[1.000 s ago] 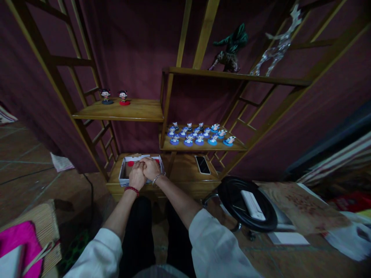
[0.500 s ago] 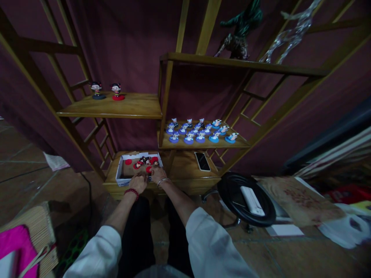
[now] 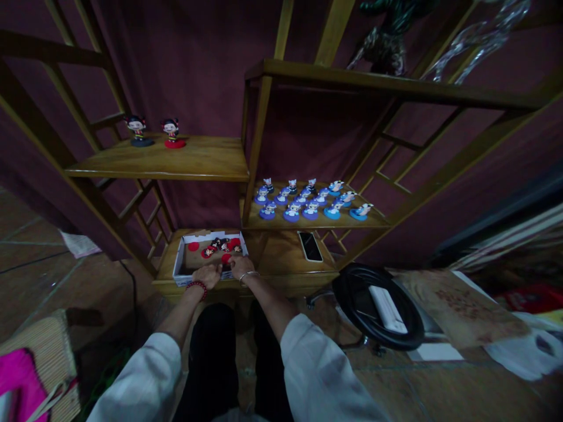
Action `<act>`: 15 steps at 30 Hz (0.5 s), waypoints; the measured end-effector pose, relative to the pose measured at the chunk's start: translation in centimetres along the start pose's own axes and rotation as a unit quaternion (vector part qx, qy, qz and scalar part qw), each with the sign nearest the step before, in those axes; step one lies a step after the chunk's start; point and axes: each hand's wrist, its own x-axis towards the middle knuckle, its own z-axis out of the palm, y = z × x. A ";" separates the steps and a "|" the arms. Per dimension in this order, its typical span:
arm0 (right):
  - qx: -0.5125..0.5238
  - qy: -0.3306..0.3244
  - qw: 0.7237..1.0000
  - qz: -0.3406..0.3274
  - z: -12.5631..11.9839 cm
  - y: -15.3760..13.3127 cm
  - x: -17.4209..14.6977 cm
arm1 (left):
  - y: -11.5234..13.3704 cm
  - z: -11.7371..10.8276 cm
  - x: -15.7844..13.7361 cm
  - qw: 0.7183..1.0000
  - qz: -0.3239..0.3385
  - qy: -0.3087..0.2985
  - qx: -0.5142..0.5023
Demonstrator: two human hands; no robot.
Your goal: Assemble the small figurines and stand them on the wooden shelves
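A shallow white cardboard box (image 3: 179, 261) rests on the low shelf, holding several small figurines (image 3: 221, 246) with dark hair and red parts, plus a loose red disc (image 3: 193, 247). My left hand (image 3: 207, 274) is at the box's front edge, fingers curled closed; what they hold is hidden. Beside it, my right hand (image 3: 240, 266) reaches over the front right corner. Its fingers are closed at a red round base (image 3: 226, 258), seemingly pinching it. On the upper left shelf stand two similar figurines, one on a dark base (image 3: 139, 133) and one on a red base (image 3: 172, 135).
Rows of purple and blue figurines (image 3: 302, 202) fill the middle shelf (image 3: 316, 223). A phone (image 3: 310, 246) lies on the low shelf. To the right is a black round stool (image 3: 347, 305) with a white box (image 3: 387, 309) on it. Dark and clear statues stand above.
The view has shifted slightly closer to the shelves. Both hands stay at the box's front edge, with the left fingers slightly moved; the figurines look unchanged.
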 end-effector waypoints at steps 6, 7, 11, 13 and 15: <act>0.000 -0.020 1.000 -0.002 0.4 -0.1 1.5 | -0.4 0.1 1.2 1.000 -0.014 0.001 -0.012; 0.001 -0.022 1.000 -0.005 0.5 -0.1 1.8 | -0.5 0.2 1.4 1.000 -0.016 0.001 -0.013; 0.000 -0.031 0.999 -0.025 0.9 -0.3 2.9 | -0.7 0.4 2.1 1.000 -0.007 0.000 -0.020; 0.002 -0.035 0.999 -0.034 1.2 -0.3 3.6 | -0.9 0.4 2.4 1.000 0.005 -0.004 -0.023; 0.007 -0.038 0.998 -0.043 1.6 -0.2 4.2 | -1.0 0.4 2.7 1.000 0.014 -0.009 -0.025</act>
